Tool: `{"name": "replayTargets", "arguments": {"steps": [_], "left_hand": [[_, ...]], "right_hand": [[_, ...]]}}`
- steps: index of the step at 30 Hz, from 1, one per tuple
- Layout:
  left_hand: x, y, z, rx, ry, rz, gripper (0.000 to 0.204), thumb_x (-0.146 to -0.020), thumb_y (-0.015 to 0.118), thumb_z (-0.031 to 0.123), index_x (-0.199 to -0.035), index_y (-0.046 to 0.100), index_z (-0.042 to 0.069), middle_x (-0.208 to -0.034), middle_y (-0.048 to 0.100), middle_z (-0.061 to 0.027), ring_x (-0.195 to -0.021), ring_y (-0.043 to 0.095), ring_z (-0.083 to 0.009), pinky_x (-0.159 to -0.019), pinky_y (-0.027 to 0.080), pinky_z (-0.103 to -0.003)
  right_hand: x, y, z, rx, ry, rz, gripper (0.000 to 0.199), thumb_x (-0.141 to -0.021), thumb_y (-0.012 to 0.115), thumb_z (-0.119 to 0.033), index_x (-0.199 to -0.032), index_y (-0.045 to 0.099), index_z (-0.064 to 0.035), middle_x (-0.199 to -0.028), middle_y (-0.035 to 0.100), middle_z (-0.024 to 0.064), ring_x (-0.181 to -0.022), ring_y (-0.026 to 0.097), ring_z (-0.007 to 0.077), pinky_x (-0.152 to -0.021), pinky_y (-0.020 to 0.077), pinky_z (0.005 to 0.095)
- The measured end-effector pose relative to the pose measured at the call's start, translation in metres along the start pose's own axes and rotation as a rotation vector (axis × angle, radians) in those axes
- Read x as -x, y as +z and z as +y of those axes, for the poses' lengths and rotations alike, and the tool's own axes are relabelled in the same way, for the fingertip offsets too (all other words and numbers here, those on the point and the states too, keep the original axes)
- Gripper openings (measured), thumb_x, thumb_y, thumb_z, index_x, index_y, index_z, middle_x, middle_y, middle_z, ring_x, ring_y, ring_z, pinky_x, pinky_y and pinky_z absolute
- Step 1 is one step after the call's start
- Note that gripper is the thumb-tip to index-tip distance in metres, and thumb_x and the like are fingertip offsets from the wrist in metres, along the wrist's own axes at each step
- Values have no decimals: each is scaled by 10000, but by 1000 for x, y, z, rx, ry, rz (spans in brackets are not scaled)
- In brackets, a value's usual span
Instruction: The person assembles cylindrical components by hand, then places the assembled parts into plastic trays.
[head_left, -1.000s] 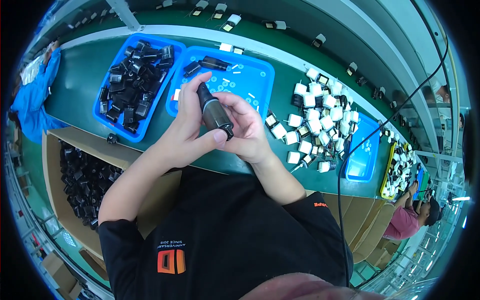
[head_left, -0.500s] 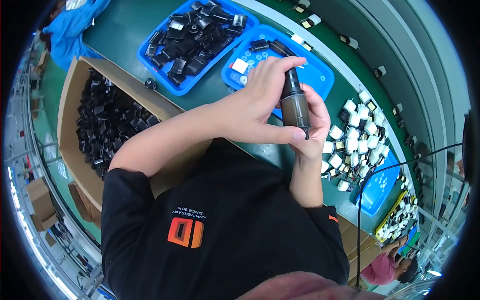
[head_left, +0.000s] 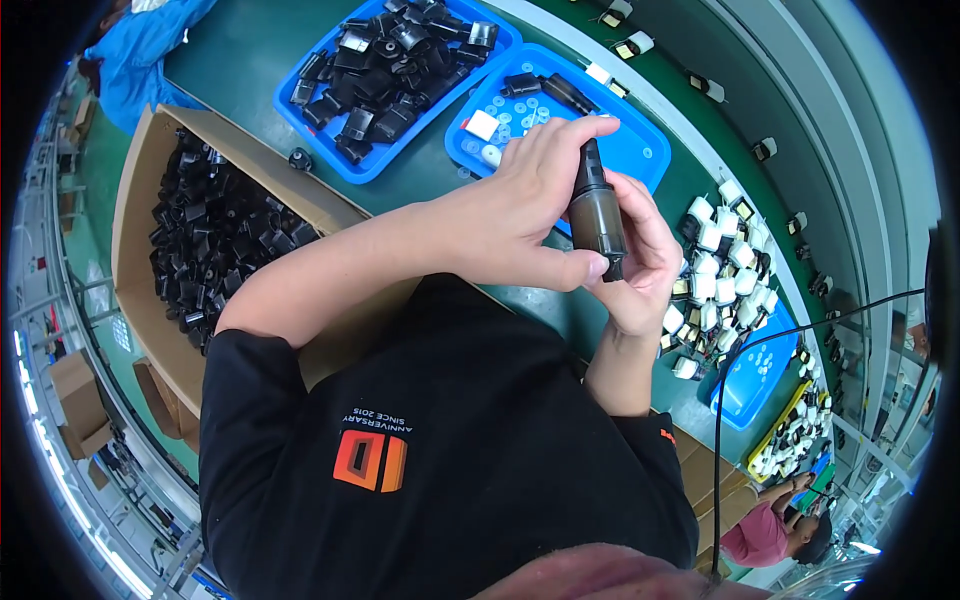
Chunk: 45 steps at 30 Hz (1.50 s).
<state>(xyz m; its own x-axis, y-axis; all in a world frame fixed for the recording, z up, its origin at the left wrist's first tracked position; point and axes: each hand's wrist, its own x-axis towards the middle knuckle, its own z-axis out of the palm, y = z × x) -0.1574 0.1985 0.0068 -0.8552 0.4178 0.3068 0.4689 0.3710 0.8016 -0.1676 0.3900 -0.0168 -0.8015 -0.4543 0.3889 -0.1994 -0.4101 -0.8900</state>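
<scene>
Above the bench I hold a dark translucent plastic cylinder (head_left: 597,222) with narrower black ends, tilted slightly. My left hand (head_left: 530,205) spans it lengthwise, index finger by the upper end and thumb against the lower end. Around its right side curl the fingers of my right hand (head_left: 645,265), partly behind the part. Beneath the hands lies a blue tray (head_left: 635,130) with small clear washers, a small white block (head_left: 482,125) and a couple of dark cylinder parts (head_left: 566,92).
Another blue tray (head_left: 290,120) is heaped with black plastic parts. At left stands a cardboard box (head_left: 135,220) full of similar pieces. Right of my hands, white-and-black parts (head_left: 725,270) are piled beside a small blue tray (head_left: 735,405). A black cable (head_left: 718,450) hangs at right; a person (head_left: 765,535) works beyond.
Both hands and the cylinder have shifted slightly to the right. My right hand's fingers have opened a little around its side; the left hand's hold looks the same.
</scene>
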Motion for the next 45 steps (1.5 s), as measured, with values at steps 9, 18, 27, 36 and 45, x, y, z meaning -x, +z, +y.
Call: {"name": "replayTargets", "arguments": {"steps": [9,18,27,36,45], "left_hand": [[-3,2,3,245,-211,-163,982,-768,655,331,-1505,96,-1,-1388,313,-262,-1315,364,-355,-1117,302,-456],[-2,-3,8,211,-357,-142,947,-819,637,257,-1524,57,3,-1475,244,-294,-1418,272,-384,-1146,272,-460],[2,1,-11,341,-236,-162,1031,-826,682,351,-1554,35,15,-1547,178,-265,-1474,161,-389,-1185,175,-452],[-12,-4,-15,750,-332,153,363,-1036,512,207,-1345,510,18,-1068,632,-45,-952,605,-99,-817,514,-261],[-11,-2,-9,801,-292,137,378,-1022,534,170,-1367,483,24,-1022,620,-50,-834,603,-93,-725,520,-250]], "right_hand": [[3,3,-8,76,51,55,677,-737,774,-29,-1332,499,140,-1284,518,180,-1117,574,222,-971,468,339],[2,9,-7,41,172,112,665,-769,685,-34,-1379,466,114,-1294,501,147,-1191,546,240,-1032,429,347],[3,15,9,233,-47,272,642,-725,762,21,-1317,528,109,-1216,540,139,-1085,591,222,-972,471,325],[-8,-7,-7,916,-337,408,501,-716,787,-66,-1194,651,1,-1087,570,118,-690,486,113,-604,422,235],[-10,-7,1,594,-81,246,419,-851,715,-44,-1250,605,22,-1161,569,160,-1018,623,207,-869,517,309]]}}
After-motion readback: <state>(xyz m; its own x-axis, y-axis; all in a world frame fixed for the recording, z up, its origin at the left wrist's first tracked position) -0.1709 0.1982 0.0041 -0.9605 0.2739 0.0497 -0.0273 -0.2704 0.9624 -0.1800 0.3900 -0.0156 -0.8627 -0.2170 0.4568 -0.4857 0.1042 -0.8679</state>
